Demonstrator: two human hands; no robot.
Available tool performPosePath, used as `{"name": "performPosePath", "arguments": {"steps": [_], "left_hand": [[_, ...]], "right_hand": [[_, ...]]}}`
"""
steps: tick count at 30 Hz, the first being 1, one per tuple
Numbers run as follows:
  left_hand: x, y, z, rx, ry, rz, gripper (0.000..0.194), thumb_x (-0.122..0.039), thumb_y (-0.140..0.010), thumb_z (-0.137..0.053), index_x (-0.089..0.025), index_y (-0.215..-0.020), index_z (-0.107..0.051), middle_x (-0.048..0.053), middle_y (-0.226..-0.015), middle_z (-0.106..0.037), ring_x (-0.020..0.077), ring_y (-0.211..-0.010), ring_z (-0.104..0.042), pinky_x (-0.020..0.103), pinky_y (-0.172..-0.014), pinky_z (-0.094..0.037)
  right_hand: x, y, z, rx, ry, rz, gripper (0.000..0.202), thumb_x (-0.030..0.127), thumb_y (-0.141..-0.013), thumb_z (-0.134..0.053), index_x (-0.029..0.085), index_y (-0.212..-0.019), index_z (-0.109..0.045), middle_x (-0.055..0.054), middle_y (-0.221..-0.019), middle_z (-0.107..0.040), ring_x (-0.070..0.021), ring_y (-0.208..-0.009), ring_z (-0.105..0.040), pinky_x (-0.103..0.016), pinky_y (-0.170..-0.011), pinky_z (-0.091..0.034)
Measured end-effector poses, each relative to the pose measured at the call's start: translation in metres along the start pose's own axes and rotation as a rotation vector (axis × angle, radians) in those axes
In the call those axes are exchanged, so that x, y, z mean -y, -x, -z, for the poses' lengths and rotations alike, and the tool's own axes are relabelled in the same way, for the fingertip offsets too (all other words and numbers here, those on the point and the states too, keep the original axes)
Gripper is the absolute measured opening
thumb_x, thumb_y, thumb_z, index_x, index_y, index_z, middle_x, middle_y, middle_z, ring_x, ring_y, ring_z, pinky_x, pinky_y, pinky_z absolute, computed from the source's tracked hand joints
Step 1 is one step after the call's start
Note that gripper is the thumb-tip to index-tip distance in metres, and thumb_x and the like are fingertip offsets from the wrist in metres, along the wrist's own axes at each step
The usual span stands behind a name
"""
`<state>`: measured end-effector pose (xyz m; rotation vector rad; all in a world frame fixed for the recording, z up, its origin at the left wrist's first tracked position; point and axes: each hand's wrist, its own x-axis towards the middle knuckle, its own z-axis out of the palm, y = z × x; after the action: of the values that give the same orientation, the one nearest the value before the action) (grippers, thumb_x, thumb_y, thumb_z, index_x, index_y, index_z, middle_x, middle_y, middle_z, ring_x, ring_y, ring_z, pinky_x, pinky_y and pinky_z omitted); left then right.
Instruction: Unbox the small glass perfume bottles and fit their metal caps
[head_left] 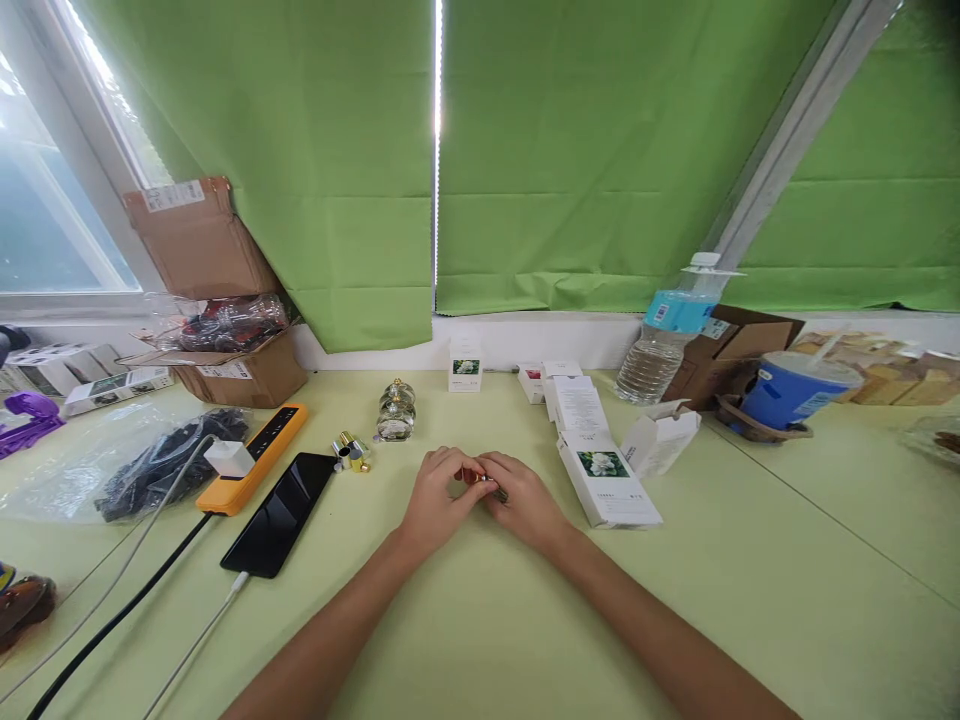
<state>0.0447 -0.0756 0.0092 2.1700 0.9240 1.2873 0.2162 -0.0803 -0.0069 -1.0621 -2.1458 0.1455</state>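
My left hand (pixel 441 495) and my right hand (pixel 525 497) meet over the middle of the table. Between their closed fingertips is a small shiny object (pixel 491 484); the fingers cover most of it, so its kind is unclear. A round clear glass perfume bottle (pixel 397 412) with a gold-toned top stands beyond my left hand. To its left lie several small gold and silver caps (pixel 352 452). White boxes with a flower picture, the nearest being this one (pixel 611 480), lie overlapping to the right of my right hand. Beside them an open white carton (pixel 661 440) is tilted.
On the left are a black phone (pixel 279 515) on a cable, an orange power strip (pixel 255 455), a plastic bag (pixel 161 465) and a cardboard box (pixel 244 372). A white box (pixel 465 366) stands at the back. A water bottle (pixel 656 345) and blue cup (pixel 795 390) are right.
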Motion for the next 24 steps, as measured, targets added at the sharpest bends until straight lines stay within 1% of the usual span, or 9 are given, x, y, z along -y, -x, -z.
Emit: {"name": "performPosePath", "arguments": {"steps": [4,8,9,11,14,16,18,21,24], "left_hand": [[0.001,0.000,0.008,0.098,-0.045,-0.100,0.011,-0.030,-0.091,-0.054,-0.022,-0.094,-0.061,0.003,-0.086,-0.063,0.0177,-0.084,-0.054,0.035,-0.084,-0.042],[0.003,-0.002,0.012,0.143,-0.056,-0.165,0.012,-0.027,-0.093,-0.049,-0.022,-0.098,-0.059,0.005,-0.092,-0.064,0.0182,-0.088,-0.055,0.034,-0.082,-0.045],[0.004,-0.002,0.013,0.148,-0.070,-0.179,0.012,-0.027,-0.094,-0.049,-0.021,-0.097,-0.059,0.005,-0.093,-0.064,0.0183,-0.088,-0.055,0.033,-0.082,-0.045],[0.004,-0.002,0.013,0.151,-0.098,-0.194,0.012,-0.026,-0.094,-0.048,-0.021,-0.096,-0.059,0.005,-0.092,-0.064,0.0184,-0.088,-0.056,0.033,-0.082,-0.045],[0.005,-0.001,0.011,0.128,-0.108,-0.176,0.011,-0.027,-0.094,-0.048,-0.021,-0.094,-0.058,0.005,-0.092,-0.064,0.0186,-0.088,-0.056,0.033,-0.081,-0.045],[0.004,0.000,0.010,0.108,-0.094,-0.146,0.011,-0.027,-0.094,-0.048,-0.021,-0.094,-0.057,0.005,-0.092,-0.064,0.0186,-0.088,-0.056,0.034,-0.081,-0.045],[0.004,0.001,0.008,0.096,-0.076,-0.121,0.012,-0.028,-0.094,-0.048,-0.021,-0.095,-0.057,0.005,-0.092,-0.063,0.0186,-0.087,-0.056,0.034,-0.081,-0.045],[0.004,0.001,0.007,0.077,-0.056,-0.105,0.012,-0.028,-0.094,-0.048,-0.021,-0.095,-0.058,0.005,-0.091,-0.063,0.0187,-0.087,-0.056,0.034,-0.081,-0.045],[0.004,0.000,0.007,0.053,-0.045,-0.094,0.012,-0.028,-0.093,-0.049,-0.021,-0.093,-0.059,0.005,-0.090,-0.063,0.0187,-0.087,-0.056,0.034,-0.081,-0.045]], "right_hand": [[0.002,0.001,0.002,-0.015,0.116,0.002,0.021,0.012,-0.083,-0.053,0.023,-0.101,-0.059,-0.003,-0.097,-0.067,-0.0194,-0.087,-0.062,-0.033,-0.078,-0.048],[0.004,0.001,0.005,-0.012,0.241,0.020,0.016,0.024,-0.088,-0.054,0.022,-0.102,-0.060,-0.005,-0.096,-0.068,-0.0206,-0.086,-0.064,-0.033,-0.076,-0.048],[0.004,0.002,0.006,-0.011,0.265,0.024,0.017,0.025,-0.088,-0.053,0.023,-0.104,-0.060,-0.005,-0.096,-0.069,-0.0207,-0.086,-0.064,-0.033,-0.075,-0.048],[0.005,0.002,0.007,-0.006,0.297,0.027,0.027,0.026,-0.089,-0.052,0.022,-0.115,-0.057,-0.006,-0.097,-0.070,-0.0208,-0.085,-0.065,-0.033,-0.074,-0.048],[0.006,0.003,0.008,-0.005,0.305,0.022,0.045,0.027,-0.090,-0.050,0.022,-0.134,-0.044,-0.007,-0.099,-0.070,-0.0211,-0.082,-0.066,-0.032,-0.070,-0.048],[0.006,0.003,0.007,-0.010,0.279,0.019,0.049,0.028,-0.090,-0.049,0.021,-0.137,-0.040,-0.008,-0.100,-0.070,-0.0215,-0.082,-0.067,-0.032,-0.069,-0.049],[0.006,0.004,0.007,-0.019,0.242,0.008,0.045,0.028,-0.089,-0.049,0.021,-0.133,-0.041,-0.007,-0.100,-0.071,-0.0216,-0.080,-0.067,-0.031,-0.066,-0.049],[0.005,0.004,0.005,-0.039,0.211,-0.031,0.031,0.029,-0.089,-0.050,0.022,-0.119,-0.047,-0.005,-0.093,-0.071,-0.0202,-0.071,-0.067,-0.029,-0.059,-0.046],[0.005,0.005,0.005,-0.053,0.202,-0.042,0.019,0.032,-0.090,-0.051,0.023,-0.107,-0.049,-0.003,-0.088,-0.071,-0.0181,-0.063,-0.065,-0.026,-0.054,-0.042]]}}
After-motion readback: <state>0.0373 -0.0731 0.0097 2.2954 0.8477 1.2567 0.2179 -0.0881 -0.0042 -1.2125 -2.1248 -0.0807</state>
